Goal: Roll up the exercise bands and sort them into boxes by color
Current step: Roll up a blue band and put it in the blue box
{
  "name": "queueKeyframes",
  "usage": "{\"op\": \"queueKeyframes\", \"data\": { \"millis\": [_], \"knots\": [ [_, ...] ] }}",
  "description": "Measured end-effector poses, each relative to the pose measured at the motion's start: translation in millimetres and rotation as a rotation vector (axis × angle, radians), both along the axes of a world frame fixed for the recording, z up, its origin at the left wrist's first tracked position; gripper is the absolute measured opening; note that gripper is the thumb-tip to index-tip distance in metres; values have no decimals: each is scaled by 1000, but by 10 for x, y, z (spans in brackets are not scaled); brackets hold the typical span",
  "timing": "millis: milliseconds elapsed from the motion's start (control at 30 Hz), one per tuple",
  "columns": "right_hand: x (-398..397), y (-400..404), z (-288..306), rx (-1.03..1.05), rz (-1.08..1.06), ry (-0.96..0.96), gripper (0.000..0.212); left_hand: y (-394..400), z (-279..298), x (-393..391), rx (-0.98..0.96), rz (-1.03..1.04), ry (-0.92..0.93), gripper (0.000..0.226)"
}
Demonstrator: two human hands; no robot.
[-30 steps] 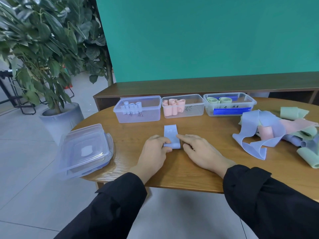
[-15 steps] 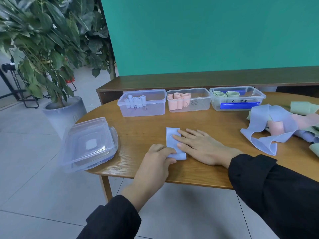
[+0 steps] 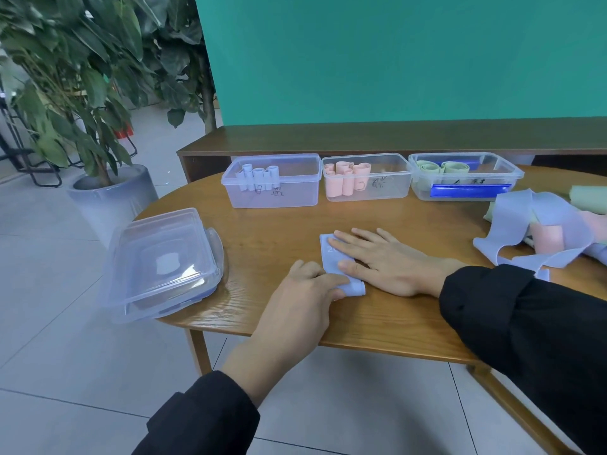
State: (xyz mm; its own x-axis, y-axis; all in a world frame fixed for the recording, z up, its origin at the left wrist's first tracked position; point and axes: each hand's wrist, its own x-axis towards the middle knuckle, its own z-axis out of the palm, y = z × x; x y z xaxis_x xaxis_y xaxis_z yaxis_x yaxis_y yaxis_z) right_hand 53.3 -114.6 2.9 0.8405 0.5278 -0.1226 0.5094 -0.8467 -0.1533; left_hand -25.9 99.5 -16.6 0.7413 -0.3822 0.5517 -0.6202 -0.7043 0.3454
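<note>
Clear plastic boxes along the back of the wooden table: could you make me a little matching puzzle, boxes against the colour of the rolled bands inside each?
Column one:
1. left clear plastic box
2. middle clear plastic box
3. right clear plastic box with the blue strip
4. flat band under the right hand

Column two:
A. pink
B. green
C. pale blue, rolled
D. pale blue, partly rolled

Pairs: 1-C, 2-A, 3-B, 4-D. The left hand grips that band's rolled near end.
</note>
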Motion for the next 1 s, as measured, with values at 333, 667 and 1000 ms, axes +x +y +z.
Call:
{"op": "queueKeyframes", "data": {
  "millis": [333, 667, 1000],
  "knots": [
    [108, -32, -38, 174, -43, 17, 55, -22, 24, 138, 77, -37, -131, 34],
    [115, -27, -58, 207, -53, 12, 57, -53, -19, 142, 202, 90, -77, 35],
    [129, -58, -44, 370, -87, 55, 70, -167, 97, 239, 437, 200, 105, 69]
  ]
}}
